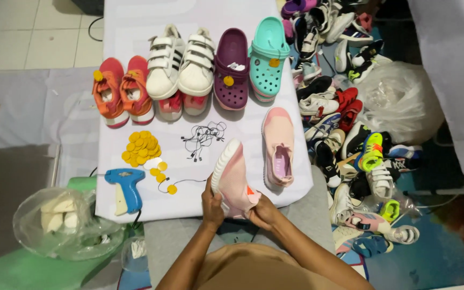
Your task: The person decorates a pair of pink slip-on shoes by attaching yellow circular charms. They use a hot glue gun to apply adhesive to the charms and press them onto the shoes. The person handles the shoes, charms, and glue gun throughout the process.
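A pink knit shoe (233,177) with a white sole is tilted on its side at the near edge of the white-covered table (135,32). My left hand (211,207) grips its sole side and my right hand (263,214) holds its heel end. Its matching pink shoe (278,146) lies flat just to the right, opening up. A heap of yellow round tags (141,147) and a bundle of black strings (203,137) lie left of the held shoe. One yellow tag on a string (171,188) rests near my left hand.
A blue tagging gun (125,188) lies at the table's near left. Orange sneakers (123,90), white strap sneakers (181,60), a purple clog (231,69) and a teal clog (268,56) line the back. Several loose shoes (345,118) are heaped on the floor to the right, beside a clear plastic bag (401,99).
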